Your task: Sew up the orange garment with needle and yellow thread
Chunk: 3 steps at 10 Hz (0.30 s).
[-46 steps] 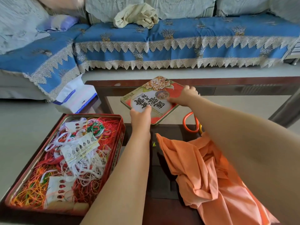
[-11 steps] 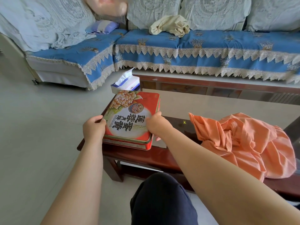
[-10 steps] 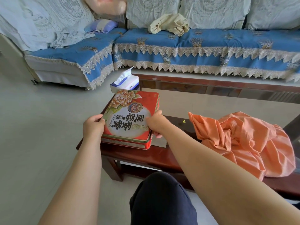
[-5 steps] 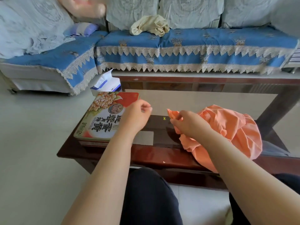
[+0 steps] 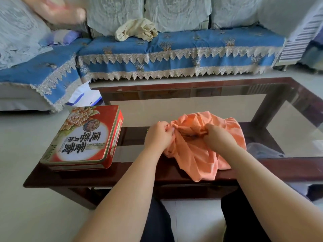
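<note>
The orange garment (image 5: 194,154) lies crumpled on the near edge of the dark wooden coffee table (image 5: 122,173), one fold hanging over the rim. My left hand (image 5: 158,137) pinches the garment's left end, fingers closed on the cloth. My right hand (image 5: 217,137) grips a bunched fold near the middle. A tiny yellow speck of thread (image 5: 147,130) lies on the table just left of my left hand. I cannot see a needle. The red mooncake tin (image 5: 83,137) with the thread inside stands shut at the table's left end.
A tissue box (image 5: 83,98) sits behind the tin. The table has a glass top (image 5: 192,109) behind the garment. A blue lace-edged sofa (image 5: 174,51) with a beige cloth (image 5: 136,29) runs along the back. My dark-trousered knees are under the table edge.
The lid went onto the tin and both hands left it. They moved right onto the orange garment and now grip it; the view has swung right.
</note>
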Available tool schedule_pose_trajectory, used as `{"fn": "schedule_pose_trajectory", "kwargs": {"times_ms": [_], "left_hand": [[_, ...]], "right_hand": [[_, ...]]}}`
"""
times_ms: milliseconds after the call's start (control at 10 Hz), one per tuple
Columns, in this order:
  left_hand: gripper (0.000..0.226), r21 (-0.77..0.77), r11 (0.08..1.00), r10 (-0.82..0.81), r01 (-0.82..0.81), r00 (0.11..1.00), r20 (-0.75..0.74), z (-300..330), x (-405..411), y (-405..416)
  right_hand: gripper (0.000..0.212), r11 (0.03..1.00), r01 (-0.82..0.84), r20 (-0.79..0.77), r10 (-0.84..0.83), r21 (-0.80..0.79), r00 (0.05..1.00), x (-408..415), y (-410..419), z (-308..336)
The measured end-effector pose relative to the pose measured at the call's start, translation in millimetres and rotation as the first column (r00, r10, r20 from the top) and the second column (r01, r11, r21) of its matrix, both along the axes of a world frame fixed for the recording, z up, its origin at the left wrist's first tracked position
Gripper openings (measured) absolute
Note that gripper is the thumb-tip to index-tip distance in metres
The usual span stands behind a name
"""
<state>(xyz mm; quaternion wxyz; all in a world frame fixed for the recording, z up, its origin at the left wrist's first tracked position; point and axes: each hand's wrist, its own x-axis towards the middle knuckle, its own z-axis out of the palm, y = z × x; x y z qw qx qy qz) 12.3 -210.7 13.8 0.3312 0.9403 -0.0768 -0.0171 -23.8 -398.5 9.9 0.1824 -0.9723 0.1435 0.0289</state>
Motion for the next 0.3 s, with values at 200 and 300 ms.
{"fn": "schedule_pose_trajectory", "kwargs": {"times_ms": [200,300], "left_hand": [[0.028,-0.598,0.68,0.298,-0.423,0.906,-0.302,0.0,18.8,26.3],[0.032,-0.51,0.723,0.385,-0.465,0.885,-0.26,-16.3,23.9,39.2]], "right_hand": [[0.039,0.881,0.013,0.113,-0.075,0.473,0.991,16.6,3.1,31.3],[0.04,0.936,-0.113,0.175,0.056,0.332,0.983,-10.6,3.3,55.4]]}}
